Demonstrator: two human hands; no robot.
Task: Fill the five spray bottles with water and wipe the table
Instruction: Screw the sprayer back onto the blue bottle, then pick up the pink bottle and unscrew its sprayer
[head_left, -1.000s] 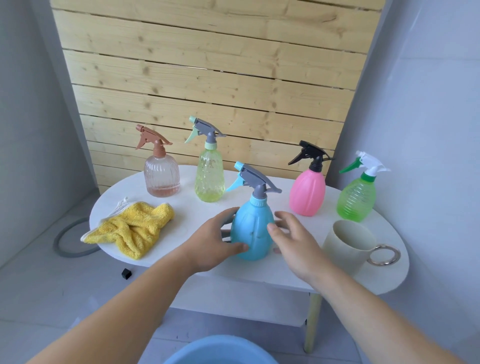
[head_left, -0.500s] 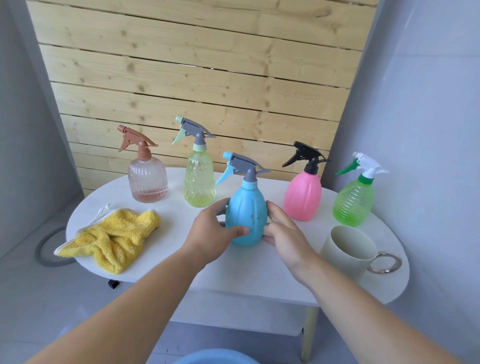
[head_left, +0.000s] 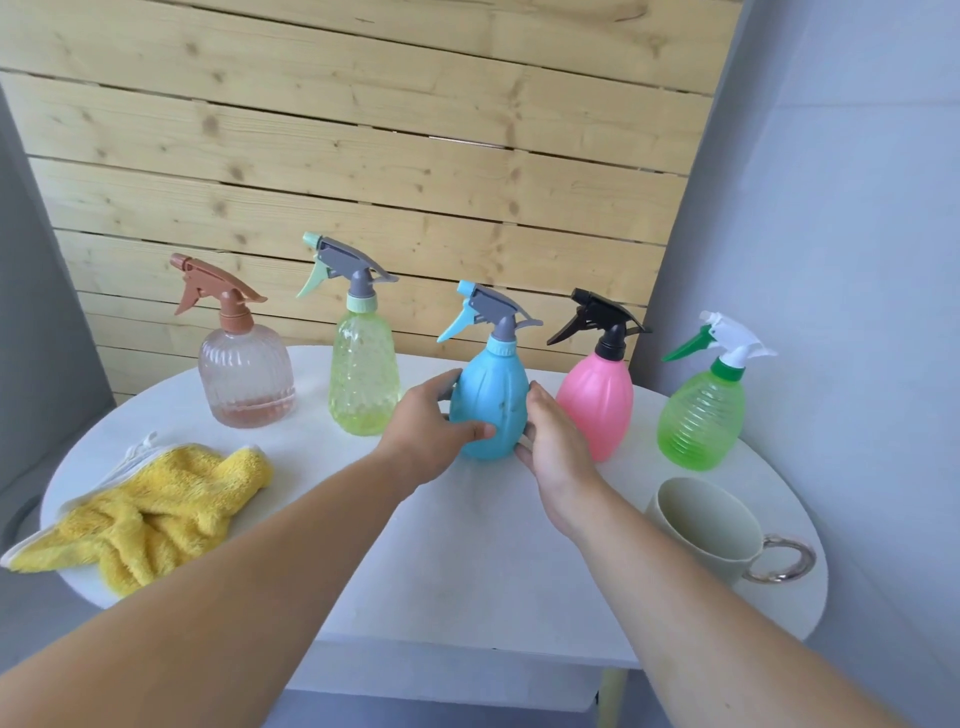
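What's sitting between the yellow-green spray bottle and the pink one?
The blue spray bottle, upright, held on either side by the left hand and the right hand. The head view shows it.

On my feed both bare forearms came up from the bottom edge, the left forearm (head_left: 234, 571) from 7 o'clock and the right forearm (head_left: 701, 597) from 5 o'clock, converging toward 12. Both elbows were out of frame and both wrists ran nearly straight. The left hand (head_left: 431, 431) gripped the bottle (head_left: 488, 395) at its 9 o'clock side, its thumb (head_left: 480, 430) laid across the front and its fingers wrapped out of my sight behind. The right hand (head_left: 556, 441) cupped the 3 o'clock side, its back turned to me and its palm against the wall. I could see a few fingertips curling in low at the base.
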